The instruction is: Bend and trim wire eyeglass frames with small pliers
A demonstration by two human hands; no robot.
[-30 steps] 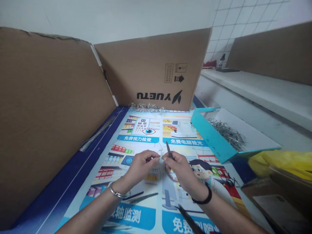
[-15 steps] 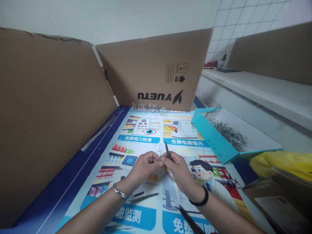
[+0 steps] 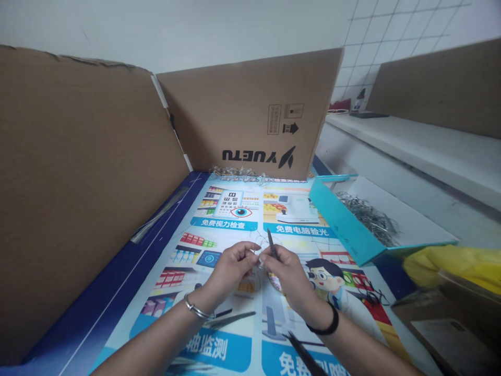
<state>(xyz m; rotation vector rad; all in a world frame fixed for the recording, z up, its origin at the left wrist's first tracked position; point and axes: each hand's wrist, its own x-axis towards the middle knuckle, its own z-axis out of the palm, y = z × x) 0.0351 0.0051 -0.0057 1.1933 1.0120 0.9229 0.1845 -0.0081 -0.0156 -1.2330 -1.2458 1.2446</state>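
Both of my hands meet over the printed mat with their fingertips close together. My left hand (image 3: 237, 263) is closed in a pinch at a fine, wire-like piece (image 3: 261, 261), too small and blurred to make out well. Dark, slim pointed tweezers (image 3: 271, 243) stick up out of my right hand (image 3: 287, 271), whose fingers are wrapped round them. The right thumb and fingertip also pinch beside the wire-like piece. Below the hands lies a bundle of thin grey wires (image 3: 230, 319). A dark pointed tool (image 3: 301, 352) rests on the mat near the bottom edge.
Tall cardboard panels (image 3: 242, 104) stand to the left and behind. At right, a turquoise box (image 3: 344, 224) holds tangled thin wire (image 3: 371, 216). Small clear pieces (image 3: 235, 171) lie by the back panel, wire strips (image 3: 160, 214) at left. A yellow bag (image 3: 450, 263) sits far right.
My fingertips have parted slightly, with the left index finger lifting a little. The tweezers stay in my right hand, and the view has shifted slightly.
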